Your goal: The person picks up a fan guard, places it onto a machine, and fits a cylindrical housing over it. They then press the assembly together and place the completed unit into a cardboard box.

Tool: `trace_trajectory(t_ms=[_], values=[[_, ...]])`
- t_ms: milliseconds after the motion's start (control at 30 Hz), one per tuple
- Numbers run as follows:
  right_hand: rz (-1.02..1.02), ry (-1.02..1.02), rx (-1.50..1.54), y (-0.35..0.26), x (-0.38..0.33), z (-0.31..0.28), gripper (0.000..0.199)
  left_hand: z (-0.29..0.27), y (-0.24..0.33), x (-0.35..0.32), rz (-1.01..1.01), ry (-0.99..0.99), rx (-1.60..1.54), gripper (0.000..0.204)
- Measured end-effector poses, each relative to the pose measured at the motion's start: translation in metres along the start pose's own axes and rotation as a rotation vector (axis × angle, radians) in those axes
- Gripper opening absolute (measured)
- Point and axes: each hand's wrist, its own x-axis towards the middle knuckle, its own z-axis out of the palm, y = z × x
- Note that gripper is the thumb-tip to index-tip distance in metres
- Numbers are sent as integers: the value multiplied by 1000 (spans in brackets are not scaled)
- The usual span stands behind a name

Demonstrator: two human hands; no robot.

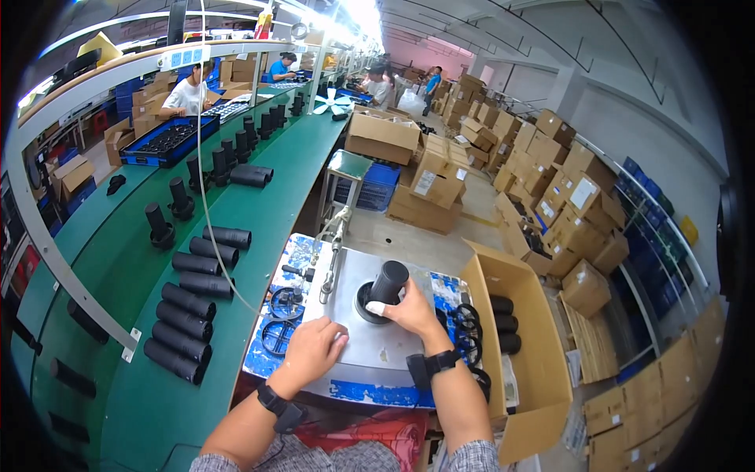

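A black cylinder [391, 279] is being held at a round fixture [361, 305].
At left, black tubes [183, 320] are lying on the green table [277, 212]. The left hand [311, 348] is curling half-open, apparently empty; the right hand [409, 311] is gripping the cylinder low, part-closed around it. Fitting seems to be proceeding, the next move likely calling for straight alignment.

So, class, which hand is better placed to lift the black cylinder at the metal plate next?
Probably the right hand: it curls around the black cylinder; the left hand is apart from it.
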Motion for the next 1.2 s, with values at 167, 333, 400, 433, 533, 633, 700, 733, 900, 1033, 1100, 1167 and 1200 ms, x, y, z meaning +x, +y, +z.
trace_trajectory(t_ms=[167,333,400,433,533,633,700,733,900,1033,1100,1167,1200], values=[[139,213,-166,-29,-9,12,55,-27,-44,24,-200,169,-267,16],[135,171,-210,-35,-11,5,52,-29,-132,85,-312,-46,497,30],[115,159,-184,-35,-6,11,52,-20,-174,87,-431,-164,590,33],[121,162,-196,-29,-5,12,53,-12,-191,91,-484,-230,627,34],[134,168,-215,-28,-9,15,57,-12,-199,97,-552,-323,667,39],[138,180,-198,-27,-12,13,57,-26,-176,98,-552,-307,644,40],[126,192,-215,-28,-16,13,57,-61,-114,93,-491,-180,567,39],[112,207,-233,-30,-17,14,56,-67,-98,85,-499,-178,571,39],[-54,450,-260,-30,11,-20,49,-82,12,8,-132,305,-265,20],[-449,730,195,-229,14,-81,39,-111,29,-65,-85,339,-156,25],[-621,564,10,-243,-16,-57,52,-120,39,-75,-22,355,-109,28],[-705,257,-561,-234,-67,-34,70,-116,64,-71,219,439,-116,34],[-842,281,-410,-204,-82,3,57,-109,69,-72,211,458,-103,34]])
